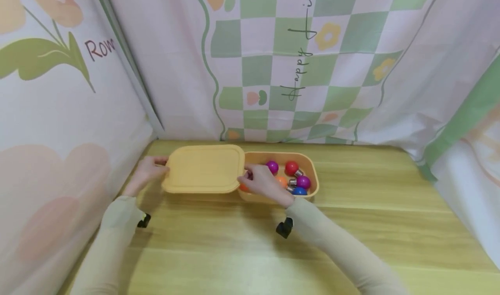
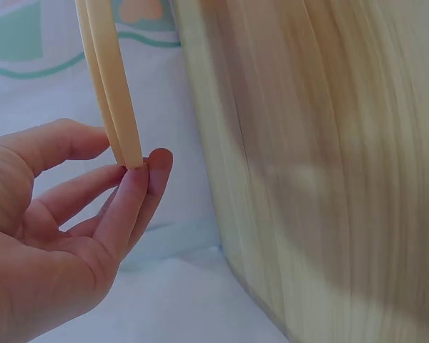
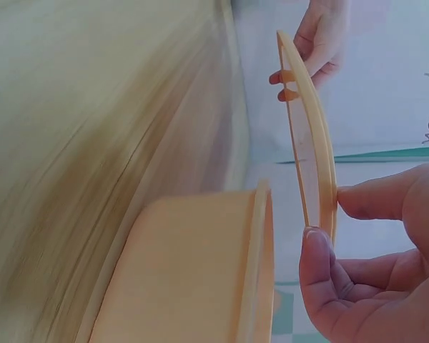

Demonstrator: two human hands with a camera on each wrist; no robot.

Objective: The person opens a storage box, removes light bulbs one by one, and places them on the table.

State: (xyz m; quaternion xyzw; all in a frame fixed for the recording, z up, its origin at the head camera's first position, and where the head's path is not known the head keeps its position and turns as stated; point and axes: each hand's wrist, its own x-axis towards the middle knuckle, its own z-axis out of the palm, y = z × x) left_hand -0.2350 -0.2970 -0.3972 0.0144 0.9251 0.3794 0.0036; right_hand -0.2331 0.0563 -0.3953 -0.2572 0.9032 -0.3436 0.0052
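A flat yellow lid (image 1: 205,169) with rounded corners is held up above the table, beside a yellow box (image 1: 315,180). At its left end my left hand (image 1: 149,172) pinches the rim; in the left wrist view the lid's edge (image 2: 114,86) sits between thumb and fingers. On the opposite end my right hand (image 1: 262,182) pinches the rim, and that hand and wrist cover part of the box. Inside lie several colored bulbs, among them a red bulb (image 1: 291,168), a blue bulb (image 1: 300,191) and a purple bulb (image 1: 303,182). In the right wrist view the box wall (image 3: 179,264) stands below the lid.
The wooden table (image 1: 218,247) extends in front of the box and to its right. A patterned curtain (image 1: 297,69) hangs behind it, and a white printed cloth (image 1: 78,126) borders the left side. Black straps with small devices sit on both wrists.
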